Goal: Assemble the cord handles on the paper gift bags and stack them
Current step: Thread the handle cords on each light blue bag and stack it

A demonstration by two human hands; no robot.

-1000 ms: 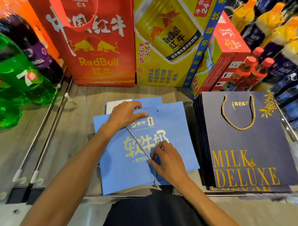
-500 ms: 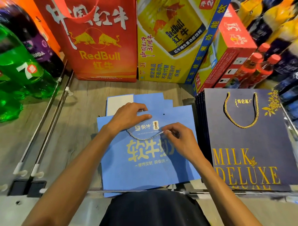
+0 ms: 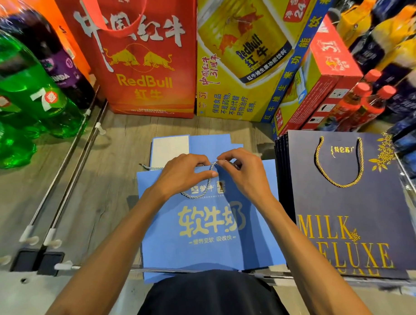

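Head view: on the grey wooden shelf point(image 3: 86, 208), my left hand point(image 3: 181, 174) and right hand point(image 3: 245, 175) pinch the silver cord point(image 3: 204, 191) at the blue bag's point(image 3: 205, 247) top edge; navy bags point(image 3: 352, 206) stacked toward the right edge, drink cartons point(image 3: 241, 62) behind.

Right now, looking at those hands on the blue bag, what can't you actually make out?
- Head view: the hole the cord enters, covered by the right hand and left hand.
- The blue bag near edge, hidden behind the dark clothing.
- How many blue bags lie beneath: only edges show.
- The navy bag stack count: side edges too thin.
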